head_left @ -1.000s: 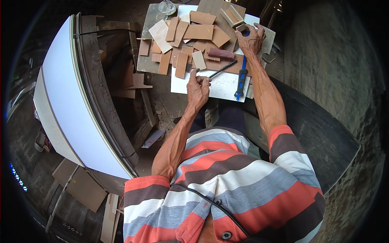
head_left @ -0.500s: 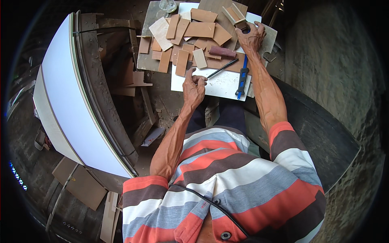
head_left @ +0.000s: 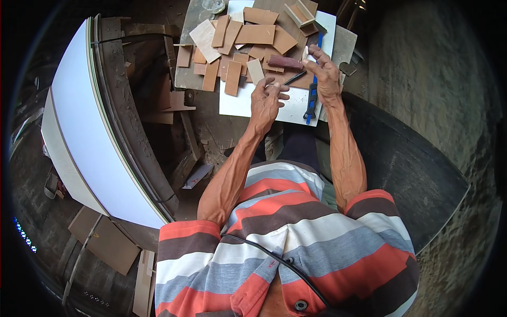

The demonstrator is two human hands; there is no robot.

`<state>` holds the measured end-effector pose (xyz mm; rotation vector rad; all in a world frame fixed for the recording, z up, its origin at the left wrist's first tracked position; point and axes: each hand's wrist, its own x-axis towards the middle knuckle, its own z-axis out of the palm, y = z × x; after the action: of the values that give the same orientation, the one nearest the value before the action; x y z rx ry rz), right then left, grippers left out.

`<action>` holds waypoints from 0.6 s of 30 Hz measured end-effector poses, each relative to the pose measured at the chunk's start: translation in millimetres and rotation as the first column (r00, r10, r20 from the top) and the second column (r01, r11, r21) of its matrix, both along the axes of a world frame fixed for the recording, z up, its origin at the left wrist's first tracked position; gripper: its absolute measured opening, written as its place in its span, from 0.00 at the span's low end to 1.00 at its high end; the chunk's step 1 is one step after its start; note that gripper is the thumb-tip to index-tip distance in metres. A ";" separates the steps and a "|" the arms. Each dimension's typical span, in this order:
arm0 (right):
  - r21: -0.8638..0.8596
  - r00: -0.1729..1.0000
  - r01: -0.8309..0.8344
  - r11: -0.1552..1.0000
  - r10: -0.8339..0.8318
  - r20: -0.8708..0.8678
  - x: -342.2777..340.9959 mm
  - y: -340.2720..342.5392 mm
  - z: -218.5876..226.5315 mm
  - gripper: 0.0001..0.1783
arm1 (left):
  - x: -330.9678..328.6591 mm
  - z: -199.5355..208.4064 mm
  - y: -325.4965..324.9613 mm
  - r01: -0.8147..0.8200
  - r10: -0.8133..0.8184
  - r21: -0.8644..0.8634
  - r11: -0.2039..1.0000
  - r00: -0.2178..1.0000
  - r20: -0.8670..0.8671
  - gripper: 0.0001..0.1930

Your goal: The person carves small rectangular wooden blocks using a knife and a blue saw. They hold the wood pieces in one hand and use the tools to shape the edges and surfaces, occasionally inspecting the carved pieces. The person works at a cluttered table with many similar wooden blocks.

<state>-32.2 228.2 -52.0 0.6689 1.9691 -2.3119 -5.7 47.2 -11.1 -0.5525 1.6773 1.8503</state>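
Observation:
My right hand (head_left: 326, 79) is raised over the right side of the white board (head_left: 240, 103), thumb and fingertips pinched around a small pale piece (head_left: 305, 53). Its exact kind is too small to make out. Fingers loosely curled and apart, my left hand (head_left: 266, 104) hovers at the board's near part, holding nothing visible. It covers the near end of a black pen (head_left: 296, 78). Beside the pen lies a dark reddish, rounded block (head_left: 285, 62). Under my right hand's fingers passes a blue and black hacksaw-like tool (head_left: 311, 100).
Several thin brown wood pieces (head_left: 255, 34) are scattered over the worktable (head_left: 186, 79). A small channel-shaped wooden assembly (head_left: 301, 14) stands at the far right, a clear container (head_left: 214, 5) at the far left. A large white sheet (head_left: 87, 121) leans at left.
My right hand has left the small wooden assembly and come nearer, now pinching a small pale piece. My left hand has shifted right and forward, over the pen's near end.

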 end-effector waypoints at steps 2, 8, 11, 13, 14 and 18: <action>-0.350 1.000 0.004 0.937 0.001 0.013 27.2 -10.8 21.6 0.31 | -15.5 10.2 17.5 -0.119 0.080 0.218 0.969 0.980 0.181 0.22; -0.637 0.996 0.093 0.765 -0.072 0.059 76.6 -6.8 24.6 0.35 | -13.9 -2.5 37.5 -0.053 -0.010 0.354 0.934 0.985 0.174 0.26; -0.346 0.956 0.266 0.900 -0.200 0.215 94.8 -5.0 29.6 0.30 | -6.6 -8.3 39.8 0.045 -0.051 0.196 0.980 0.998 0.025 0.23; 0.402 0.959 0.122 0.908 -0.212 0.189 118.8 -7.6 1.9 0.27 | -5.3 -13.0 39.1 0.117 -0.111 0.055 0.992 0.988 -0.108 0.18; 0.714 0.961 0.017 0.700 -0.209 0.182 125.3 -10.0 -4.4 0.26 | -5.1 -13.2 39.8 0.143 -0.144 -0.017 0.990 0.974 -0.174 0.16; 0.873 0.921 -0.124 0.471 -0.272 0.278 123.9 -30.9 -4.0 0.25 | 0.7 -28.2 39.3 0.183 -0.240 -0.195 0.964 0.914 -0.327 0.10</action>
<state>91.7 197.4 -56.0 1.1353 2.8321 -0.8077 -4.9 86.5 -39.3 -0.0954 2.0415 1.7355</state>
